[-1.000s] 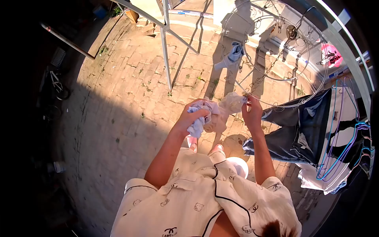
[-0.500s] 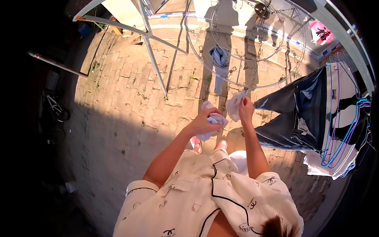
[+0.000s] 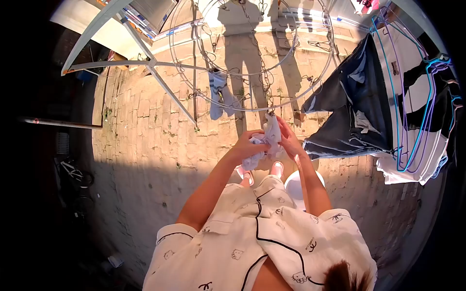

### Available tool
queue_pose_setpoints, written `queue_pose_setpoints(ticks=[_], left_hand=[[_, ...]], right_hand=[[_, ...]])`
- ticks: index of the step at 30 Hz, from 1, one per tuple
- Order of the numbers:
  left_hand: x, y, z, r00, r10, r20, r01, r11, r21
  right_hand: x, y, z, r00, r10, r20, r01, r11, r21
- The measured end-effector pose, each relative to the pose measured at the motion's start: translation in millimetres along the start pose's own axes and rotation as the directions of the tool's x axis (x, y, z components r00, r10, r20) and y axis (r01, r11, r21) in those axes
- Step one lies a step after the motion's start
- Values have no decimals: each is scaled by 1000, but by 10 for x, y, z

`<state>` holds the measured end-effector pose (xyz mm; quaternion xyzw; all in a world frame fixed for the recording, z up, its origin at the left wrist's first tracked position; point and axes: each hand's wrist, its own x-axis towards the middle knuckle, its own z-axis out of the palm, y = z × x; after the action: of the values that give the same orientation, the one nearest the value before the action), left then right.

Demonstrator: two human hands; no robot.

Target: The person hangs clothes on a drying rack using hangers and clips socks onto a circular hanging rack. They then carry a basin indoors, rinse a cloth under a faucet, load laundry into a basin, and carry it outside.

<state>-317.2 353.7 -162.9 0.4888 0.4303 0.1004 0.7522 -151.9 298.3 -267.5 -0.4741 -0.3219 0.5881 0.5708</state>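
My left hand (image 3: 250, 145) is closed around a crumpled bundle of pale cloth (image 3: 253, 160). Just right of it, a white cloth piece (image 3: 273, 133) hangs from a clip at the near edge of the round wire hanger (image 3: 291, 104). My right hand (image 3: 289, 140) is beside this hanging piece, its fingers partly spread and touching the cloth's right side. Both hands are close together below the hanger's rim. White socks with dark marks (image 3: 219, 94) hang from the hanger's left side.
Dark jeans (image 3: 349, 111) hang at the right, with blue and purple hangers (image 3: 427, 111) and white clothes (image 3: 412, 162) beyond. A metal frame (image 3: 153, 63) stands at upper left. A white bucket (image 3: 293, 186) sits by my feet on the brick paving (image 3: 141, 145).
The view has swung, and the wire hanger and socks now appear farther left. My hands have come closer together, and my right fingers have loosened from their pinch at the hanging piece's top.
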Motion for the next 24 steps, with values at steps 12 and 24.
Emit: queue_pose_setpoints(ticks=[12,24], left_hand=[[-316,-5,-553,1000,-5,-20,5,1000,-5],[-418,-98,-716,982,-55,-180,42,996,-76]], right_hand=[[-261,281,-295,868,469,-161,-470,882,31],[-453,80,-39,882,430,193,-470,776,420]])
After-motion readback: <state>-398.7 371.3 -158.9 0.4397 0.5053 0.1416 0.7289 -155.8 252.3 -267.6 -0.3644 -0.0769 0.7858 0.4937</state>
